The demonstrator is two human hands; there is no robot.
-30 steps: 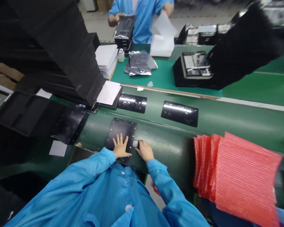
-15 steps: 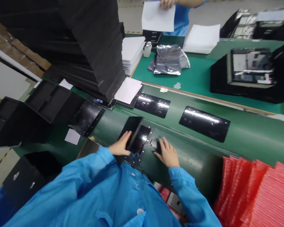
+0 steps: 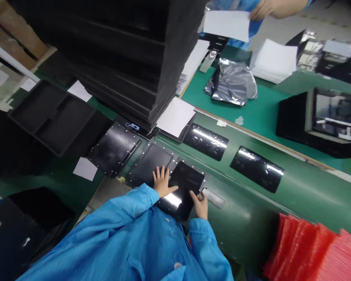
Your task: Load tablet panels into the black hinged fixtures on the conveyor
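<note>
A hinged black fixture lies spread like a book on the green bench, its matte plate (image 3: 153, 158) on the left with small studs round the rim. On its right half sits a glossy black panel (image 3: 184, 185). My left hand (image 3: 163, 183) rests with fingers spread across the seam between the halves, thumb on the panel. At the panel's right edge is my right hand (image 3: 201, 205), thumb on the gloss and fingers bent, with a gap between them. Beside it a flat grey strip (image 3: 213, 198) sticks out to the right.
Two loose glossy panels (image 3: 257, 168) lie beyond the fixture. A tall stack of black trays (image 3: 152, 58) rises at the left, near a studded black plate (image 3: 114, 148). Red bubble-wrap bags (image 3: 304, 246) fill the right front. Across the bench a co-worker's hand (image 3: 263, 8) holds white paper.
The raised black flap under my left hand has swung down flat to the left. My right hand has moved in to the panel's edge, its fingers now bent. The view has shifted left.
</note>
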